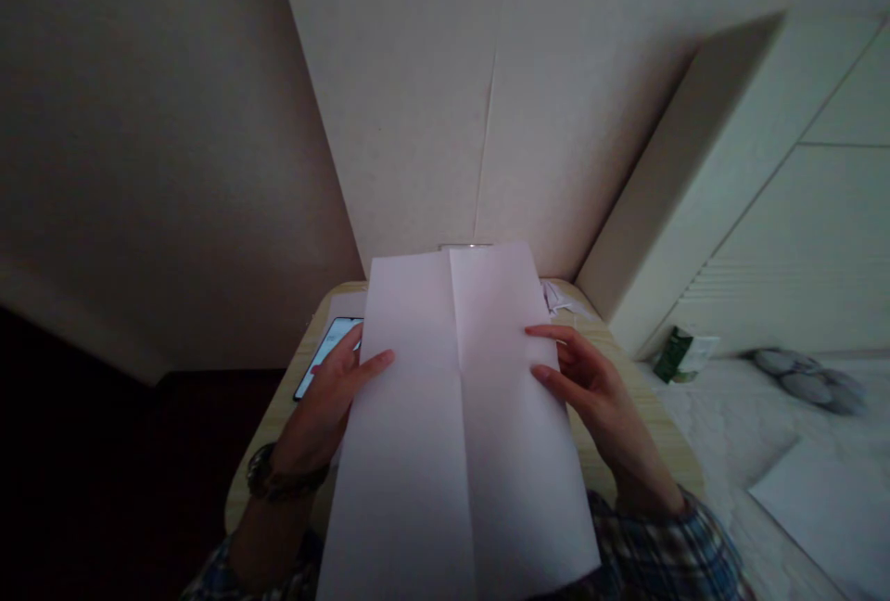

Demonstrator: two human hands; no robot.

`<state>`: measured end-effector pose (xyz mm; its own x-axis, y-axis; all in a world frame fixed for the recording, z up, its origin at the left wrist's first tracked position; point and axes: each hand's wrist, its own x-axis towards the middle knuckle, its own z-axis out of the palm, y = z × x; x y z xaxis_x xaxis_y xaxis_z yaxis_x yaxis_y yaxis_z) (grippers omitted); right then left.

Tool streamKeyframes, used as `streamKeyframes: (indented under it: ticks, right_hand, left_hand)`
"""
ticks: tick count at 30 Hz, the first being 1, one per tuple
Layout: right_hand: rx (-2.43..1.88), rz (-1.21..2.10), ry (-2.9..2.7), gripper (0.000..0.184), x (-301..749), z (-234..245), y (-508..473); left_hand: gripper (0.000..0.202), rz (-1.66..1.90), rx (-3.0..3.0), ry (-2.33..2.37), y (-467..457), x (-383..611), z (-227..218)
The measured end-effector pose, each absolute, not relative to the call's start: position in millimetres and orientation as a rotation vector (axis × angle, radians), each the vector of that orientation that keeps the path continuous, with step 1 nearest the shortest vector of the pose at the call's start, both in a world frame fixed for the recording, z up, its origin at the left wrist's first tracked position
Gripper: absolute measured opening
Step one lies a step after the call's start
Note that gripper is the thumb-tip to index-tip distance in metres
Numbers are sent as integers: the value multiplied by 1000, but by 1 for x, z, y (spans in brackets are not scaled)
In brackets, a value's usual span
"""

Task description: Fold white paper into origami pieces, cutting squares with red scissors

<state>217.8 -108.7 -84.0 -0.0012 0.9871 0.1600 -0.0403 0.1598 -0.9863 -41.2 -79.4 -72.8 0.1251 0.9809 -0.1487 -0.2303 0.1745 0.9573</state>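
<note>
A white sheet of paper (410, 434), with a crease running lengthwise down its middle, is held up over the small table. My left hand (334, 388) grips its left edge, thumb on the near face and fingers behind. At the right edge, my right hand (591, 388) has its thumb and index finger on the near face of the sheet; the other fingers curl beside the edge. A lit smartphone (334, 351) lies on the table just behind my left hand.
The light wooden table (271, 434) stands against a pale wall (410, 119). Crumpled white paper (556, 297) lies at its back right. On the bed (737, 406) to the right are a green and white box (674, 355), a blurred grey object (799, 378) and more white paper (827, 499).
</note>
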Motion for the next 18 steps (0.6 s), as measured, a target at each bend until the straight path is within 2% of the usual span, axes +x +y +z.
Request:
streamKeyframes:
  ticks: [4,10,14,18]
  right_hand:
    - [-1049,1074,-1239,24,218,-86,-109]
    - [-1061,997,-1234,24,220,-85,-110]
    - [-1062,973,-1219,23,221,-83,-111]
    - [-1086,961,-1230,23,222,-83,-112]
  left_hand:
    - [59,1047,968,1035,-85,-43,-75]
    - [86,1085,957,1035,-85,-45,-77]
    - [83,1093,957,1040,-83,-45,-75]
    - [61,1118,939,1104,-84,-45,-75]
